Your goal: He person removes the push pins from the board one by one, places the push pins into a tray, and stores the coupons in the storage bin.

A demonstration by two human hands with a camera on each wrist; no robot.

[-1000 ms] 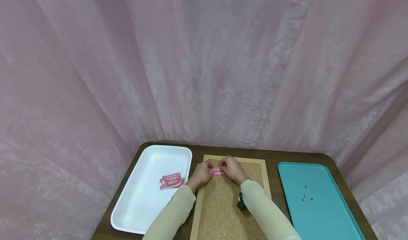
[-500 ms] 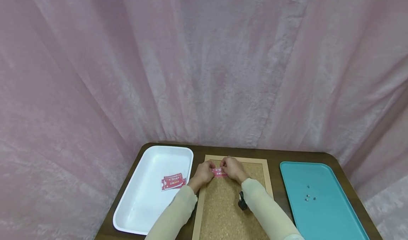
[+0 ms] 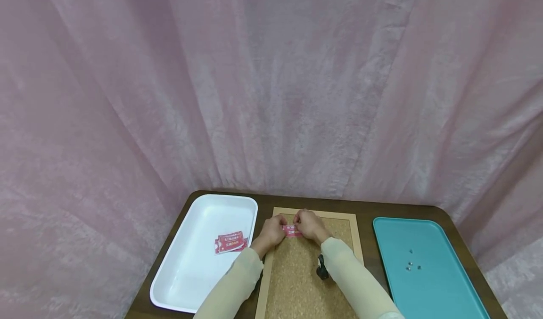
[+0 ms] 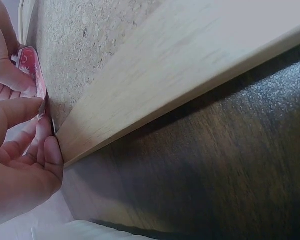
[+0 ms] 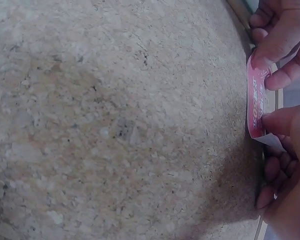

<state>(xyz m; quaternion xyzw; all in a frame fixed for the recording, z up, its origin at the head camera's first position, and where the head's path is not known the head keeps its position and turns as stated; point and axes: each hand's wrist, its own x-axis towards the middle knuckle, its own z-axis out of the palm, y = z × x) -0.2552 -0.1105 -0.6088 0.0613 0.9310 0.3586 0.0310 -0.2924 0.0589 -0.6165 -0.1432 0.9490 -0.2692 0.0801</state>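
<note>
A red printed paper coupon is held between both hands near the top left of a wood-framed corkboard. My left hand pinches its left end between thumb and finger. At the other end, the right hand grips with thumb and curled fingers. In the right wrist view the coupon lies close against the cork, its near corner curling up to show white paper. The left wrist view has the left hand by the frame's corner. Whether the right fingers also hide a pin, I cannot tell.
To the left, a white tray holds several more red coupons. A teal tray on the right carries several small shiny pieces. Both stand on a dark wooden table, with a pink curtain behind it.
The head view has shifted slightly, so everything sits a little differently in frame. Both hands keep the coupon at the same spot on the board.
</note>
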